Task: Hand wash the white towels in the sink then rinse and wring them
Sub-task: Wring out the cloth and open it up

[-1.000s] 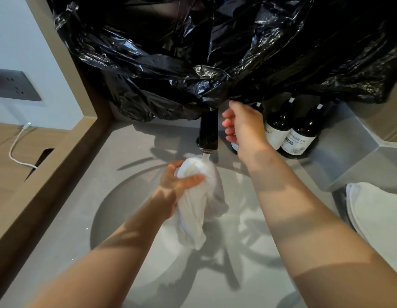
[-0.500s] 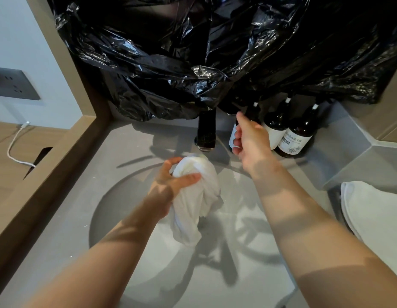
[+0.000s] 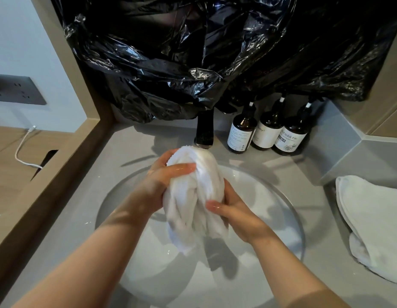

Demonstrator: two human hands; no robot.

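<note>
Towel's lie: the white towel is bunched into one thick roll. Its long axis runs from the faucet back toward the person, upper end high and lower end hanging.
Towel's ends: the rounded top sits just under the faucet's spout. The loose tail dangles above the basin, clear of the bottom.
Towel's folds: deep creases run lengthwise down the roll, gathered tighter in the middle.
Towel's place: held up in the air over the round sink, not lying in it.
Sink: a shallow pale bowl set into the grey surface. Its floor glints in spots; I can't tell whether any water stands in it.
Left hand: clasps the upper part of the roll from the left, thumb laid across the front and fingers curled behind. The skin looks wet.
Right hand: grips the roll lower down on its right side, fingertips pressed into the cloth.
Arms: both forearms reach in from below and meet at the towel.
Second towel: white, folded, lying on the surface to the right of the sink.
Bottles: three dark ones with pale labels, upright in a row just right of the faucet.
Black plastic: crumpled sheeting hanging over the wall behind the faucet.
</note>
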